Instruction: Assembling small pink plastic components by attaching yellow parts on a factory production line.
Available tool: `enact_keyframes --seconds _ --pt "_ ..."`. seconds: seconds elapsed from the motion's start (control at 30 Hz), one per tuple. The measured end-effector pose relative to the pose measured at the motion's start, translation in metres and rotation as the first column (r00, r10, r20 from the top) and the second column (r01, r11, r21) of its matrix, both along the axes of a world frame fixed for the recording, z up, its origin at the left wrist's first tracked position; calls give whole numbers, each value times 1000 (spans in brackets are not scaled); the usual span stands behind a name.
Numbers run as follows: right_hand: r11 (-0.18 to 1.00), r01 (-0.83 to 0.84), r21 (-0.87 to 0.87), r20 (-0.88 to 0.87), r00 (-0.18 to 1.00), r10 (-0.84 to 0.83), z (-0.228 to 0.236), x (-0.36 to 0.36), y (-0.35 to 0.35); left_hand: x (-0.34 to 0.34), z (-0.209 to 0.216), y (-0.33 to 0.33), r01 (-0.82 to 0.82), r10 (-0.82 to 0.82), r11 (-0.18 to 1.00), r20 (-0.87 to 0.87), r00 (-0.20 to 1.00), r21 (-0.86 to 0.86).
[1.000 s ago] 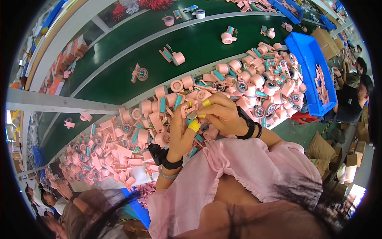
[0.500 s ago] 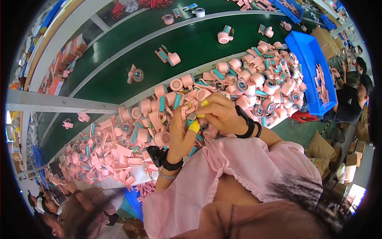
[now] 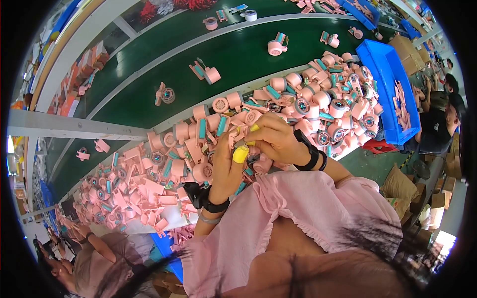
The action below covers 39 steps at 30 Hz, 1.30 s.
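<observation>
My left hand (image 3: 227,166) and my right hand (image 3: 279,141) meet over the near edge of a heap. Between their fingertips is a small pink plastic fan part (image 3: 238,135), mostly covered by the fingers. Yellow finger covers wrap my left thumb and some right fingertips. Both hands are closed in a pinch. Around them lie pink mini fan heads (image 3: 220,105) with round grilles, many joined to handle pieces with turquoise strips. More pink handle shells (image 3: 149,187) are heaped to the left of my left hand.
Beyond the heap runs a green conveyor belt (image 3: 144,69) carrying scattered fan pieces. A blue bin (image 3: 365,52) with pink parts stands at right, beside cartons (image 3: 405,52). A white metal post (image 3: 74,126) crosses at left. Co-workers sit at lower left (image 3: 102,260) and far right (image 3: 442,121).
The fan pieces on the belt have shifted slightly left. My left thumb has turned and moved a little against the held part; my right hand has hardly moved. The lower-left co-worker has shifted.
</observation>
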State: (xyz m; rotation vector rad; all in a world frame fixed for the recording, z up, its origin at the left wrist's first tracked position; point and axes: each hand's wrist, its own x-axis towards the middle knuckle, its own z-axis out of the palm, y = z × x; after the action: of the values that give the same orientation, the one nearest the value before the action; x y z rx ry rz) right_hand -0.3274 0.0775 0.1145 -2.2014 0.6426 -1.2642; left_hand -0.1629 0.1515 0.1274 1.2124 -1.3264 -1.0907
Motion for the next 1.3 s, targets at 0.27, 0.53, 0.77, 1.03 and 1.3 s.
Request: enact_keyframes --seconds 0.27,0.53,0.77,1.03,1.3 --pt "1000 -3 4 15 1000 3 -1 3 3 -1 -3 0 -12 12 1000 -27 1000 2" --pt "997 19 -74 -29 999 -21 0 6 3 3 -9 -6 -79 147 970 297 944 -232" --pt "997 -59 49 -50 997 62 -5 23 -30 25 -18 -32 -66 76 996 223 972 -54" --pt "985 56 164 15 998 -59 -71 53 -147 126 -96 -150 -24 -52 949 231 972 315" --pt "966 256 -29 -301 919 -253 -135 75 -232 202 -212 -277 -180 58 981 757 651 79"
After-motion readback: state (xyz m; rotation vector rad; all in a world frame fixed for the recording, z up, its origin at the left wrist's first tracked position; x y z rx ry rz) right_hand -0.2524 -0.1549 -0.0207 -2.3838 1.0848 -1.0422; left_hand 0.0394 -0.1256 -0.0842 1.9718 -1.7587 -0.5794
